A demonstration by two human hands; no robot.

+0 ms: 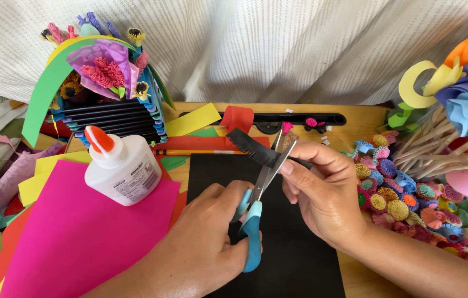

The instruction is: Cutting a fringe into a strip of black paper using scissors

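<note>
Left hand (203,251): fingers closed through the blue handles of the scissors (258,201).
Right hand (322,190): pinched shut on a fringed black paper strip (253,148), held between the open blades.
Strip's place: above the black sheet (294,259) on the tabletop (355,118).
Nearby: glue bottle (120,168) on pink paper (73,232).

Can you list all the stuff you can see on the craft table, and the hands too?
scissors: one, blue handles, centre
fringed paper strip: one, black, between the blades
black paper sheet: one, under the hands
glue bottle: one, white with orange cap, left
pink paper sheet: one, lower left
paper flower heads: many, mixed colours, right
pencil: one, orange, behind
left hand: works the scissors
right hand: holds the strip
</note>
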